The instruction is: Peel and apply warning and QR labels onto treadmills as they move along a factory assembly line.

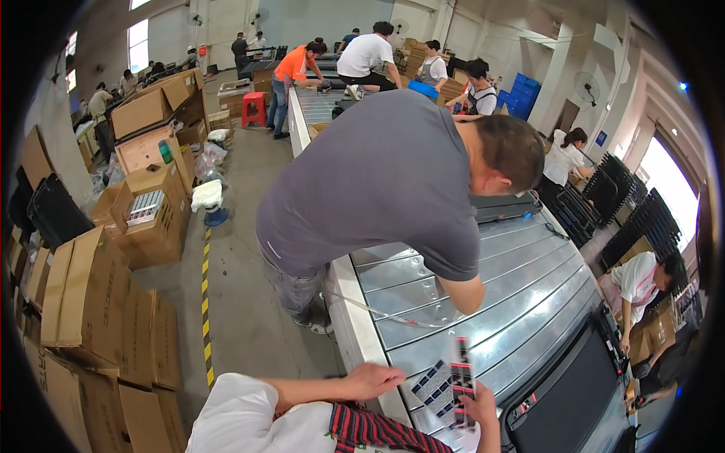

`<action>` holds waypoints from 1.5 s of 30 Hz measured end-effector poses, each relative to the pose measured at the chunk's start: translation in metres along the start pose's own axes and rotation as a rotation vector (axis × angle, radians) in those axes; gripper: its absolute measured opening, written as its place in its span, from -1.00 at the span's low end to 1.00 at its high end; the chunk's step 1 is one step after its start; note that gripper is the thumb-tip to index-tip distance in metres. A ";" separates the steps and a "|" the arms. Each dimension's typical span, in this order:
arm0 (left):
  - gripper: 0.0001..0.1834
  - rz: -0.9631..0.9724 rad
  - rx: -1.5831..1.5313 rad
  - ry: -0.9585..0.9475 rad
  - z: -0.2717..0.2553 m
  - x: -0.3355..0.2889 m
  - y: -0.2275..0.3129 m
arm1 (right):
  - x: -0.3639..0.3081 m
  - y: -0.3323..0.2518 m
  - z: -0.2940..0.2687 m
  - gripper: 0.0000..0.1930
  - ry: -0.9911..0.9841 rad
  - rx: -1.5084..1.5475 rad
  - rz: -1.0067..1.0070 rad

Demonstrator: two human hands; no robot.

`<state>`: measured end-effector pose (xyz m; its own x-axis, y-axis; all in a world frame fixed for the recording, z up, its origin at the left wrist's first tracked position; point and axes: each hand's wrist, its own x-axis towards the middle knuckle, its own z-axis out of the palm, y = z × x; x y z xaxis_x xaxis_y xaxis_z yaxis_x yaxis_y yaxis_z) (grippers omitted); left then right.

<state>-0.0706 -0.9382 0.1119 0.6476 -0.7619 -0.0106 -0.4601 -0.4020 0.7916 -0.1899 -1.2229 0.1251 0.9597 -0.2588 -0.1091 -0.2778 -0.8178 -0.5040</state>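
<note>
My left hand [371, 380] reaches in over the near edge of the metal slatted table [521, 294]. Its fingers are drawn together, and whatever they pinch is too small to make out. In my right hand [480, 408] is a strip of red, black and white labels [461, 377], slightly blurred and upright. Beside the strip is a sheet of dark blue and white labels [433, 389]; I cannot tell whether it is held too or lies on the table. A black flat panel with a frame [570, 392] lies on the table to the right of my right hand.
A person in a grey shirt [370, 181] leans over the table just ahead, one arm on it. Another black panel [502, 208] lies beyond. Stacked cardboard boxes [106, 302] stand left across the aisle. A person in white [638, 283] bends at the table's right side.
</note>
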 end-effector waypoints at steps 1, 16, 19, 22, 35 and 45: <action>-0.70 0.140 0.094 0.069 -0.017 0.007 0.017 | 0.008 -0.027 -0.008 -0.81 -0.054 -0.212 -0.079; -0.73 0.293 0.456 -0.217 -0.078 0.006 -0.019 | 0.050 -0.192 -0.005 -0.86 -0.253 -0.197 -0.656; -0.73 0.265 0.407 -0.204 -0.086 -0.001 -0.026 | 0.059 -0.179 -0.004 -0.88 -0.229 -0.176 -0.639; -0.72 0.296 0.350 -0.211 -0.084 -0.002 -0.033 | 0.055 -0.179 0.003 -0.93 -0.149 -0.275 -0.668; -0.69 -0.195 -0.477 0.141 -0.095 0.013 -0.039 | 0.033 -0.204 -0.044 -0.81 0.827 0.078 -0.698; -0.61 -0.133 -1.048 0.332 -0.090 0.010 -0.043 | 0.048 -0.181 0.029 -0.83 0.308 0.715 -0.210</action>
<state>0.0107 -0.8828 0.1328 0.8567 -0.5072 -0.0936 0.2656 0.2783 0.9230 -0.0923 -1.0724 0.1860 0.9055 -0.3517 0.2376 0.1009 -0.3653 -0.9254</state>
